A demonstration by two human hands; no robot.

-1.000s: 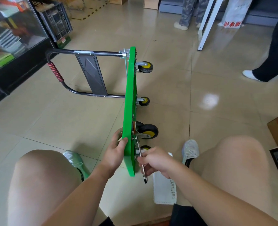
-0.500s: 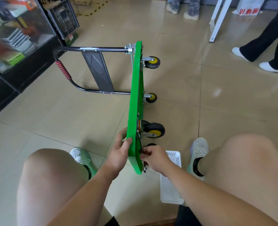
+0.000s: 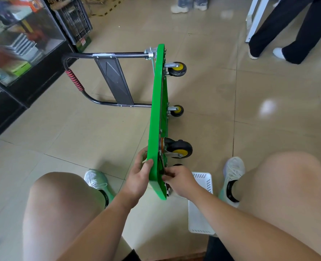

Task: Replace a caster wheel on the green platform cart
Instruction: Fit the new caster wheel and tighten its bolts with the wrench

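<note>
- The green platform cart [image 3: 156, 129] stood on edge on the floor [image 3: 212, 95], with the left hand [image 3: 140, 178] fingers gripping its deck.
- The right hand [image 3: 181, 180] fingers curled beside the lower caster wheel [image 3: 177, 164]; what they held was unclear.
- A loosened grip might topple it.

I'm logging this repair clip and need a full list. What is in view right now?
cart: one, green, tipped on its edge, centre floor
handle: one, black with a red grip, sticking out to the left of the cart
wheels: three plain, black with yellow hubs, on the cart's underside; a fourth mostly hidden
wrench: one, metal, end showing by the cart's near corner
basket: one, white, on the floor between the feet
display case: one, glass, far left
crate: one, black, top left
bystanders' legs: two pairs, black and camouflage trousers, top
shoes: two, pale, either side of the cart
left hand: grips the cart's near edge
right hand: holds the wrench at the underside
</note>
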